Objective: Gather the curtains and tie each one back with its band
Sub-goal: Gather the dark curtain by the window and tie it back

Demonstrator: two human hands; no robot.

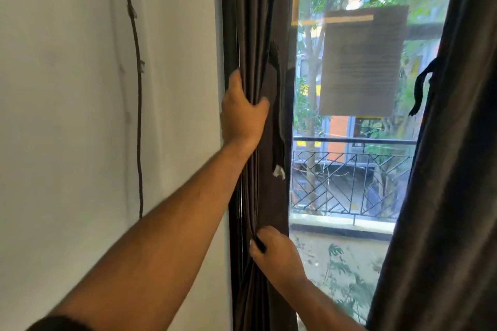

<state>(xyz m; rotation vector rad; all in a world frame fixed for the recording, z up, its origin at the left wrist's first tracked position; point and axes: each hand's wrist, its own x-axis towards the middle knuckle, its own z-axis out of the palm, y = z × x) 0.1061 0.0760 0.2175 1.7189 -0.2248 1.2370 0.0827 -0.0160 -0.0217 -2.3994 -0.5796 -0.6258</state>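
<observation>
The left curtain (255, 35) hangs bunched against the window frame beside the white wall (67, 88), and the right curtain (457, 169) hangs at the window's (349, 183) far side, well apart from it. My left hand (242, 113) grips the left curtain's gathered folds up high; my right hand (274, 250) pinches a fold lower down. A dark band (278, 121) dangles loose along the left curtain's inner edge, another (421, 88) off the right curtain.

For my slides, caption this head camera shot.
Both hands, left hand above right hand, grip the left curtain; its band hangs loose.
</observation>
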